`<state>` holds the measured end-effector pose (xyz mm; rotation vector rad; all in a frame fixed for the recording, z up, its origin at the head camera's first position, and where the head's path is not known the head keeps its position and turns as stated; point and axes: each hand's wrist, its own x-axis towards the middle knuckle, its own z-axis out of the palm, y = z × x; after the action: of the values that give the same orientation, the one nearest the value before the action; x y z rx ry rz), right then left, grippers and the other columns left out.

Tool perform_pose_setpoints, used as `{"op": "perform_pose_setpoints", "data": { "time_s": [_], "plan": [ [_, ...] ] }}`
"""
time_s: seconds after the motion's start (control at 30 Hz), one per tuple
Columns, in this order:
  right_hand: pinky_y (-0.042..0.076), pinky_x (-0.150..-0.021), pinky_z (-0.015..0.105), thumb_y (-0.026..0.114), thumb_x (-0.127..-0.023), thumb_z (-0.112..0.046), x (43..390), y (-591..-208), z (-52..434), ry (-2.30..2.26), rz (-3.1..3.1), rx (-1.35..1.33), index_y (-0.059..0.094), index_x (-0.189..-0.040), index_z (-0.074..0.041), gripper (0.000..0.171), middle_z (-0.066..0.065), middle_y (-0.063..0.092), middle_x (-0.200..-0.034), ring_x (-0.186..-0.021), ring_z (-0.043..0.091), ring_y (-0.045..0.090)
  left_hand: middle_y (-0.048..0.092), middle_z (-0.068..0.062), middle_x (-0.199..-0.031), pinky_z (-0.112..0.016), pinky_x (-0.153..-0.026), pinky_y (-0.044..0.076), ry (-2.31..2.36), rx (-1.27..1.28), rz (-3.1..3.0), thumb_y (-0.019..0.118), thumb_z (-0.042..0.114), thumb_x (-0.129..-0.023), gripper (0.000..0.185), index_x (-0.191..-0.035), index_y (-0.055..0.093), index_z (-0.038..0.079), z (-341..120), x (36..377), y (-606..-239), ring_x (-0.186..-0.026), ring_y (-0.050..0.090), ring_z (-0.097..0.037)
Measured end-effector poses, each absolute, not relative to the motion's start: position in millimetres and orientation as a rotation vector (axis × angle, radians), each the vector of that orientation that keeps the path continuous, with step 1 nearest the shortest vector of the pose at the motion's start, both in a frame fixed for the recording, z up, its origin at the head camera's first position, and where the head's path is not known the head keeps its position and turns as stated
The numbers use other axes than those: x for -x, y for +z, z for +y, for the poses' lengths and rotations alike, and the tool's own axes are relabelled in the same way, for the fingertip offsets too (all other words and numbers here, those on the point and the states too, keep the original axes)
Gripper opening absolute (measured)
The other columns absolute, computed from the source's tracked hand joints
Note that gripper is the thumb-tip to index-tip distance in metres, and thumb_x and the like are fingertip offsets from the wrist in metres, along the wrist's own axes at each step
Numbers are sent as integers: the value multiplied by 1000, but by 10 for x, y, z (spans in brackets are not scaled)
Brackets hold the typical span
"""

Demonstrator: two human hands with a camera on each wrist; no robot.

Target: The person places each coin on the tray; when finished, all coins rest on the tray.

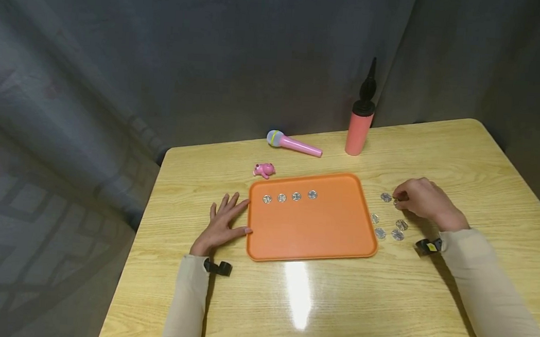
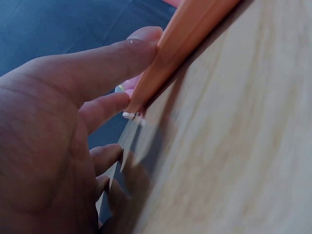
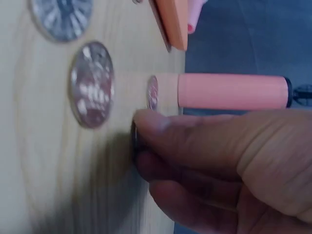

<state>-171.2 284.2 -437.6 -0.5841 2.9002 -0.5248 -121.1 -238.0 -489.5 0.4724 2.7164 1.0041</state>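
Four coins [image 1: 289,196] are lined up in the orange tray [image 1: 312,233], whose edge is touched by the flat, relaxed left hand [image 1: 220,226], while a tabletop coin [image 3: 136,137] is pinched by the right hand [image 1: 423,201].

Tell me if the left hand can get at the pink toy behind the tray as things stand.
Probably yes. The left hand lies flat on the table against the tray's left edge, holding nothing. The pink toy sits just beyond the tray's far left corner, with only bare tabletop between it and the hand.
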Motion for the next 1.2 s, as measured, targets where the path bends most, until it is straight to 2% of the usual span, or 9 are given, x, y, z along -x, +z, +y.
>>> {"op": "perform_pose_setpoints", "data": {
  "time_s": [0.13,0.3,0.4,0.57,0.7,0.97,1.1,1.2],
  "plan": [
    [44,-59,33,76,-80,2,1708,-4396,2804,-461,2956,638,68,-66,-15,24,-2,66,-69,-65,13,53,11,-12,-170,-66,-120,-16,978,-474,2725,75,42,-87,82,-157,34,29,-2378,1218,-4892,-159,-6,-38],
    [37,-58,30,65,-79,10,1685,-4412,2772,-471,2960,621,61,-62,-16,31,-5,57,-62,-62,14,45,11,-12,-171,-66,-120,-16,972,-465,2724,75,40,-87,82,-157,34,29,-2381,1226,-4892,-159,-7,-37],
    [39,-59,31,66,-80,9,1670,-4429,2769,-491,2954,589,64,-65,-15,28,-5,59,-63,-63,14,48,11,-11,-171,-65,-120,-16,966,-462,2725,75,41,-87,82,-157,34,30,-2382,1226,-4897,-159,-7,-37],
    [53,-66,45,75,-82,0,1662,-4445,2794,-525,2933,553,73,-80,-6,7,3,72,-76,-71,19,63,11,-10,-171,-66,-120,-16,971,-461,2724,75,42,-88,82,-157,34,31,-2384,1223,-4916,-159,-7,-36],
    [53,-71,49,77,-84,-5,1653,-4455,2825,-584,2895,468,74,-85,-3,4,8,73,-82,-75,22,65,11,-10,-171,-65,-121,-16,971,-458,2721,75,42,-88,82,-157,34,30,-2376,1217,-4920,-159,-7,-36],
    [47,-67,31,77,-84,-7,1623,-4475,2911,-745,2899,377,72,-79,-8,7,1,71,-75,-70,12,59,11,-12,-170,-66,-120,-15,980,-467,2721,75,40,-87,82,-157,34,28,-2373,1208,-4909,-159,-6,-38],
    [46,-61,24,75,-86,-5,1615,-4448,2961,-840,2891,343,74,-85,-4,2,3,72,-74,-64,8,59,11,-11,-171,-66,-120,-15,974,-464,2722,75,41,-87,82,-157,34,29,-2370,1204,-4898,-159,-6,-36],
    [48,-54,22,72,-88,-5,1615,-4413,2978,-922,2869,291,74,-91,1,6,7,73,-75,-60,8,62,11,-11,-171,-66,-120,-15,979,-463,2721,75,42,-87,82,-157,34,29,-2370,1200,-4888,-159,-6,-37]
  ]
}}
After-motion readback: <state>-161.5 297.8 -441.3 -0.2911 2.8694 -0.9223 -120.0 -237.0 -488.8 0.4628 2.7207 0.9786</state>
